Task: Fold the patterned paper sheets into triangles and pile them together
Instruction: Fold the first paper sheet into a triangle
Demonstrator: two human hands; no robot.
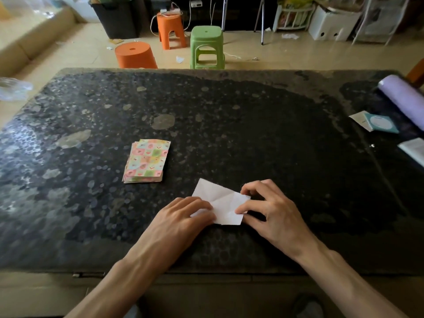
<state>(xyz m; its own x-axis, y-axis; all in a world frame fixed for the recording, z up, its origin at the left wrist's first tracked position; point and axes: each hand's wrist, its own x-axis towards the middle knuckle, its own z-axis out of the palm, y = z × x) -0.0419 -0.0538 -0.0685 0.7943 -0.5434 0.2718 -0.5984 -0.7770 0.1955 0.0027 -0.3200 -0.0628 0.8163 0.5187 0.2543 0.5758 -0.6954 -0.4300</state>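
left hand [185, 214] has fingers flat, pinning the sheet [226, 204] to the desk [275, 134], presumably so the right hand [273, 210], fingers pinching its near edge, can fold it

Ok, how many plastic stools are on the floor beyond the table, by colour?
Orange: 2, the square stool and the round stool
Green: 1, the green stool
Total: 3
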